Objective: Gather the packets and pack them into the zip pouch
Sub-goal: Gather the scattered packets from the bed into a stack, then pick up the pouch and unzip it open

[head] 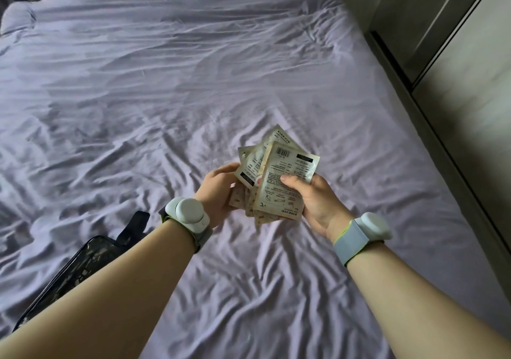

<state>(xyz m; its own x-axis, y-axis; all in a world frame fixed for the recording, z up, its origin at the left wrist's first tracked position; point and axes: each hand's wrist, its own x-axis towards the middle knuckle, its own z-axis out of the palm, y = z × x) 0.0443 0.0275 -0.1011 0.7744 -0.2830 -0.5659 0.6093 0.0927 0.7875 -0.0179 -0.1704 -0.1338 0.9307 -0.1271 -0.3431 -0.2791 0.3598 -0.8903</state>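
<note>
Both hands are holding the packets (276, 176) fanned in a loose stack just above the bed sheet (193, 87), probably to square them up before packing. The right hand (312, 201) is pinching the top packet, thumb on its face; the left hand (218, 190) is cupping the stack's other edge. The packets' long axes are pointing away from the person, barcode end farthest. The zip pouch (83, 264) is lying on the sheet, well left of the packets, partly hidden under the left forearm.
</note>
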